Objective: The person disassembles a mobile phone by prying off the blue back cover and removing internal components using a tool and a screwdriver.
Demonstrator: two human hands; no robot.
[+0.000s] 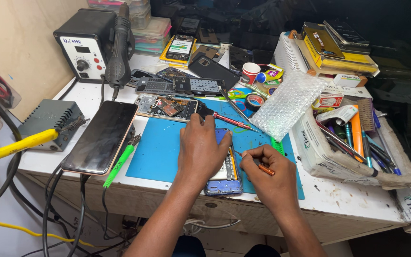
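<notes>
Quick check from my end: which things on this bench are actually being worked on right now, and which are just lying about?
In use:
left hands pressing down on the opened blue phone
right hands holding a small orange-handled tool
blue work mat

Lying about:
green-handled soldering iron
black phone face down
hot-air station
bubble wrap
red screwdriver
box of pens

The opened phone (224,164) lies on the work mat (162,147). Left of the mat lies another phone (101,138), behind it a circuit board (167,107). Right of the mat stands a box of pens (338,147).
</notes>
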